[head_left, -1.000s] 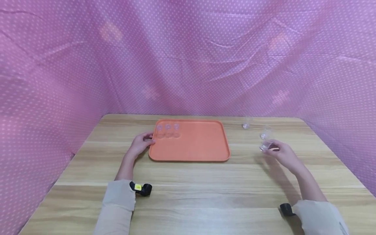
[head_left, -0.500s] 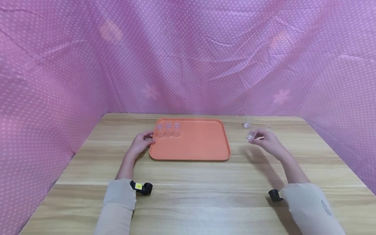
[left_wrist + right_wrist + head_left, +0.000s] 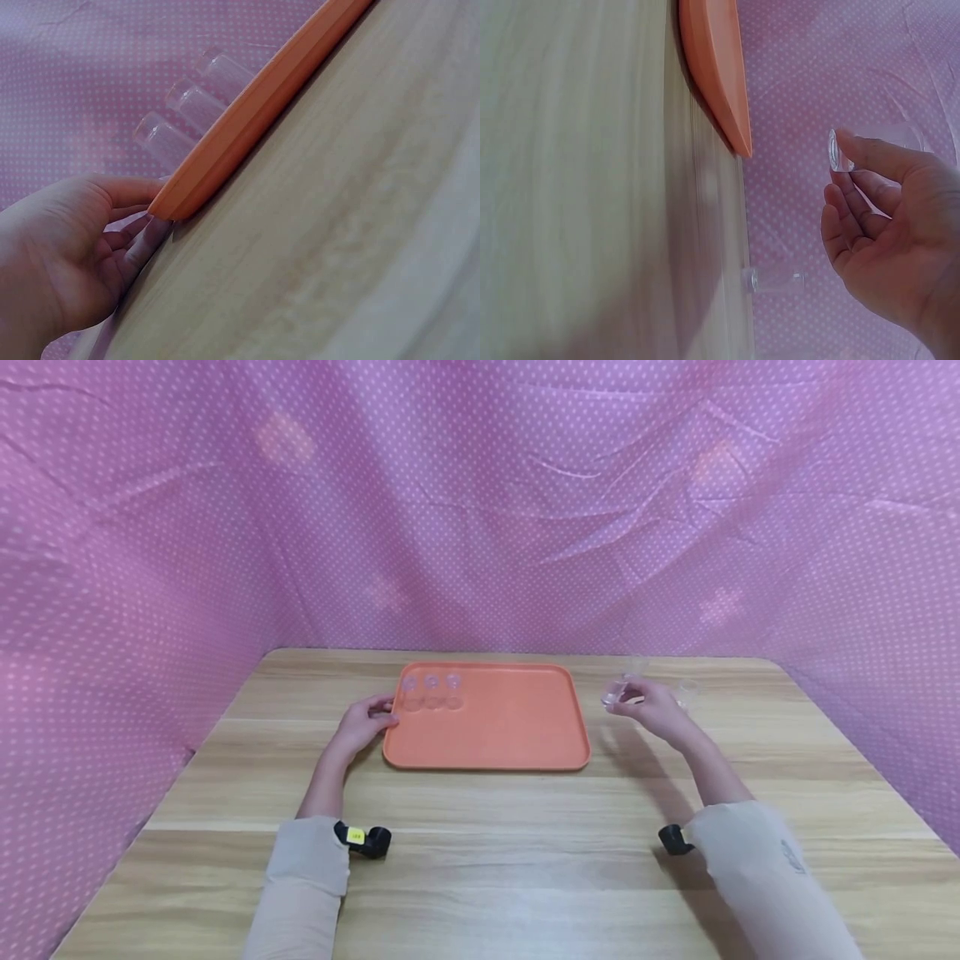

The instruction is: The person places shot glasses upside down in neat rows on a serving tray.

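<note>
An orange tray (image 3: 517, 718) lies on the wooden table. My left hand (image 3: 362, 725) grips its left rim, with fingers above and below the edge in the left wrist view. Three clear glasses (image 3: 199, 105) stand in a row at the tray's back left corner. They appear upside down. To the right of the tray, my right hand (image 3: 652, 706) pinches another clear glass (image 3: 841, 154) near its thick base. That glass is off the table, a little tilted, base downward.
Behind and right of my right hand, a clear glass (image 3: 686, 693) stands on the table (image 3: 495, 860). Another, faint glass (image 3: 637, 665) is partly hidden behind the held one. Pink dotted cloth (image 3: 480, 527) hangs around the table's back and sides.
My right hand has lifted the glass and carried it leftward and slightly back, closer to the tray. The left hand has stayed on the rim.
</note>
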### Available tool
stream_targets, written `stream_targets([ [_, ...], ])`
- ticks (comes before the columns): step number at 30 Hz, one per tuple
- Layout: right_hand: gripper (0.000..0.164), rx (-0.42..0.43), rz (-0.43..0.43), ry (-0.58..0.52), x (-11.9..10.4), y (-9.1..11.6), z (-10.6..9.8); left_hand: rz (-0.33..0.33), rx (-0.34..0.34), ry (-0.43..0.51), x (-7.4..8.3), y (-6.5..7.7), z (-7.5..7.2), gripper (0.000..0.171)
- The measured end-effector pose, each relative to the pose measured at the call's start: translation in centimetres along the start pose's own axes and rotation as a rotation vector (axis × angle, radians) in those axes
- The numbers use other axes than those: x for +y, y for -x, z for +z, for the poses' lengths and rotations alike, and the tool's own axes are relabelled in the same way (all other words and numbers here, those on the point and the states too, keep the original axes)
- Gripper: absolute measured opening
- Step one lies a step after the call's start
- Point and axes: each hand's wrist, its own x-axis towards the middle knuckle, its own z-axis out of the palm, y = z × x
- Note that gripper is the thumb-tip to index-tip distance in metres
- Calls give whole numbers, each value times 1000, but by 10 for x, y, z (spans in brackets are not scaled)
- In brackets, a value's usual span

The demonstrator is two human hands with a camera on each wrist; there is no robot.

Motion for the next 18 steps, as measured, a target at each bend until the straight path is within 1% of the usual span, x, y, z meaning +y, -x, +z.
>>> stream_targets([
  [4, 34, 4, -26, -1, -2, -7, 7, -3, 3, -7, -1, 0, 0, 49],
  [10, 34, -2, -14, -15, -6, -17, 17, -28, 9, -23, -1, 1, 0, 49],
  [14, 31, -5, -27, -17, -10, -22, 23, -34, 12, -26, 0, 2, 1, 49],
  [15, 29, -7, -32, -19, -16, -21, 24, -32, 12, -25, 0, 2, 1, 49],
  [18, 25, -14, -39, -30, -20, -25, 29, -30, 12, -20, 0, 1, 1, 50],
])
